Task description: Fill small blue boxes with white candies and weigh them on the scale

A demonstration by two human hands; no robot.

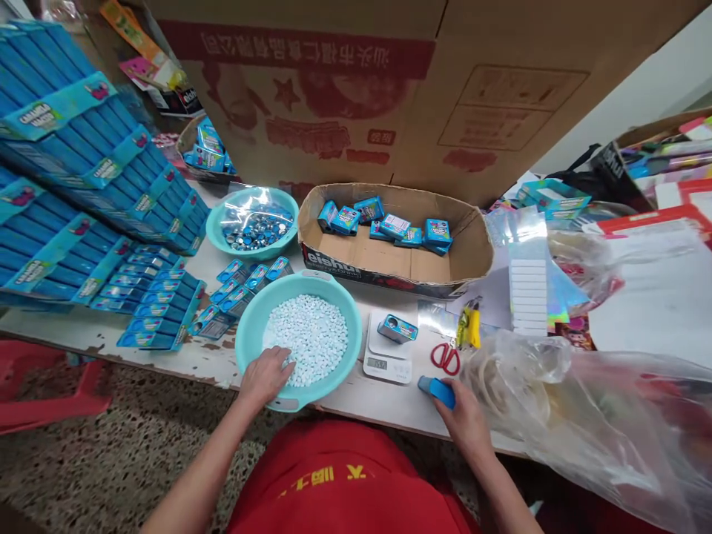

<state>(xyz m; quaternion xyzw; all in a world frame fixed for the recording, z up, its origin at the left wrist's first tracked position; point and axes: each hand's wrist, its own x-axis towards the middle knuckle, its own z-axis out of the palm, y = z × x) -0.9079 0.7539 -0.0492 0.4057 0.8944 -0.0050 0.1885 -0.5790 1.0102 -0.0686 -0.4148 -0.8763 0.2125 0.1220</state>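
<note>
Apparently scooping step: your left hand point(268, 376) sits at white pellets point(312, 335), can't tell grip; right hand point(466, 417) pinches blue tin point(441, 392); next needs cupping.

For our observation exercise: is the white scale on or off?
On: the white scale shows digits on its display, with a blue container on top.
</note>
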